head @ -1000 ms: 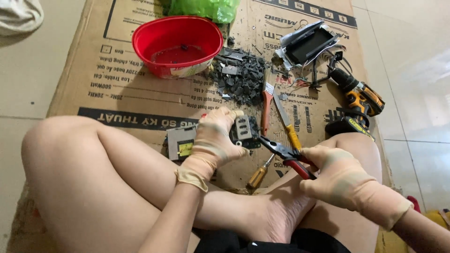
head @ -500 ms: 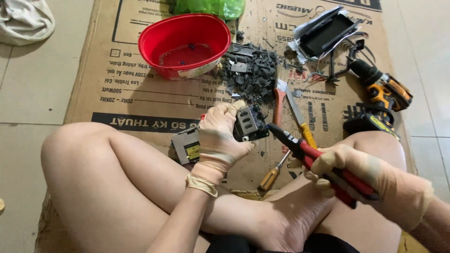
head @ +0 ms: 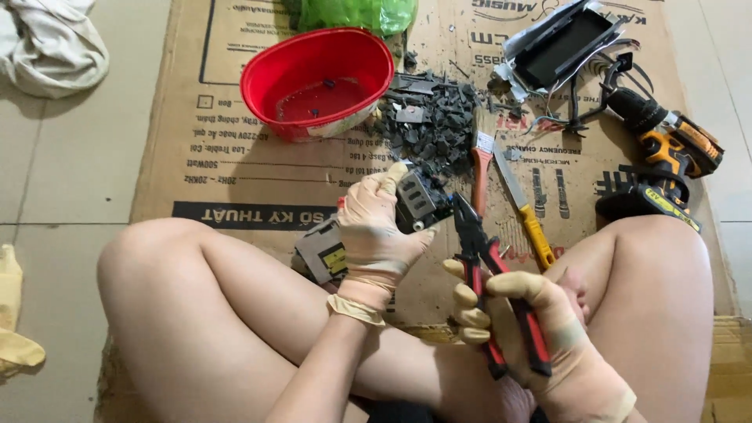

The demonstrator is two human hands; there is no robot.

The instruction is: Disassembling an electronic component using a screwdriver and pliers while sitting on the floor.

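A red plastic bowl (head: pixel 317 82) sits on flattened cardboard (head: pixel 235 168) beside a heap of dark broken plastic bits (head: pixel 431 125). A green bag (head: pixel 352 13) lies behind it — a cordless drill (head: pixel 666 141) to the far right — a yellow-handled knife (head: pixel 526 215) nearby, and a pale cloth (head: pixel 51 47) on the tiles.

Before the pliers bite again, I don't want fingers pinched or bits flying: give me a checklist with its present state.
1. Left hand grips the small dark electronic part firmly: ok.
2. Right hand holds the red-handled pliers by both handles: ok.
3. Plier tip meets the part: ok, at its right edge.
4. Left fingertips clear of the jaws: cannot tell, thumb is close.
5. Both hands gloved: ok.
6. Bare legs shielded from debris: not ok.
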